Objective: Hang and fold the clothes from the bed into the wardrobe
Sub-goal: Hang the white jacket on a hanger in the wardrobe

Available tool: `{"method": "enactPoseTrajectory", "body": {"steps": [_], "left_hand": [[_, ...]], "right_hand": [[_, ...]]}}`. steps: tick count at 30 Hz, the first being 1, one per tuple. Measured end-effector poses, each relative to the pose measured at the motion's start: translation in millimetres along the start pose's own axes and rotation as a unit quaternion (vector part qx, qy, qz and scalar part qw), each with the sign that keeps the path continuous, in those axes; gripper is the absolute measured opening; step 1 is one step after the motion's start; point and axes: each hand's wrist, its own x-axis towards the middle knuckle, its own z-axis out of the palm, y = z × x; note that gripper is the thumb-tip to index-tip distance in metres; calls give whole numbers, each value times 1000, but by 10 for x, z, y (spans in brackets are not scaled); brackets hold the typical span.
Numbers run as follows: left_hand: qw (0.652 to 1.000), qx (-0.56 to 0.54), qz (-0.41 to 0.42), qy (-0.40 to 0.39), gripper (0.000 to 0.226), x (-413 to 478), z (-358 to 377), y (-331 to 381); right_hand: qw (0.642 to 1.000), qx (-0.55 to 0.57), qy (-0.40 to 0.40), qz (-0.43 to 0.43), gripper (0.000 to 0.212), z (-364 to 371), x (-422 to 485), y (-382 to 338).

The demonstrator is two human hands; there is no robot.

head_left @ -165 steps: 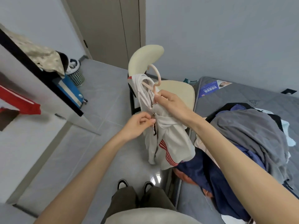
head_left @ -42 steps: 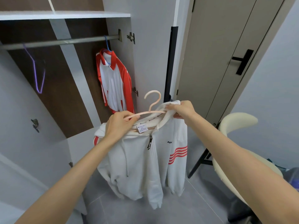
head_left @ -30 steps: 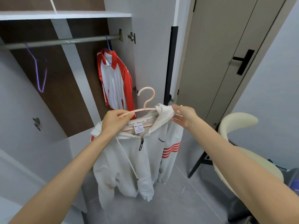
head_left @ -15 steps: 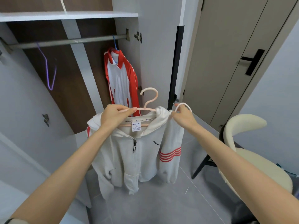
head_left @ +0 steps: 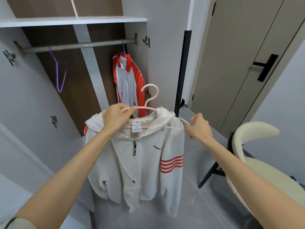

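Observation:
A white zip hoodie [head_left: 148,164] with red sleeve stripes hangs on a pink hanger [head_left: 149,95] in front of the open wardrobe. My left hand [head_left: 116,115] grips the hanger's left arm and holds the garment up. My right hand [head_left: 198,127] pinches the hoodie's white drawstring [head_left: 175,128] and draws it out to the right of the hood. The wardrobe rail [head_left: 79,45] runs above and behind the hoodie. On the rail's right end hangs a red and white jacket [head_left: 127,83].
An empty purple hanger [head_left: 58,75] hangs on the left of the rail, under a white shelf [head_left: 72,20]. A cream chair [head_left: 254,146] with black legs stands at the right. A closed beige door [head_left: 239,55] with a black handle is behind it. Grey tiled floor lies below.
I turned from the bed to the wardrobe with the hoodie on its hanger. My right hand left the hoodie's shoulder and took the drawstring, pulling it rightward. The hoodie now hangs straighter.

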Motion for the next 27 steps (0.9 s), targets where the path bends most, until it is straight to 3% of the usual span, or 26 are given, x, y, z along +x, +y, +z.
{"method": "enactPoseTrajectory", "body": {"steps": [2, 4, 6, 8, 10, 12, 14, 15, 21, 27], "left_hand": [[1000, -20, -5, 9, 36, -2, -37, -5], [999, -34, -1, 17, 36, -7, -49, 12], [999, -45, 5, 22, 34, -14, -42, 57], [998, -53, 13, 17, 33, -19, -23, 112], [998, -63, 20, 4, 33, -32, -10, 174], [997, -71, 20, -3, 33, -42, 2, 228], [997, -78, 20, -4, 33, -47, 3, 269], [996, -84, 21, -5, 33, -51, 0, 291], [995, -97, 23, -4, 32, -89, -21, 349], [998, -68, 14, -7, 35, -69, 20, 320]], "right_hand": [[989, 50, -119, 75, 42, 15, -47, 49], [982, -32, -178, 52, 46, 45, -60, 58], [987, -97, -130, -19, 42, 65, -50, 34], [992, -51, -13, -114, 28, 43, -38, -42], [969, -1, 84, -231, 23, -12, -16, -138], [943, -47, 69, -322, 41, -84, 21, -220], [931, -107, 6, -350, 56, -132, 64, -237], [927, -118, 0, -355, 54, -148, 71, -230], [893, -81, 67, -438, 10, -273, 10, -146], [880, -149, 116, -436, 7, -389, 14, -133]]}}
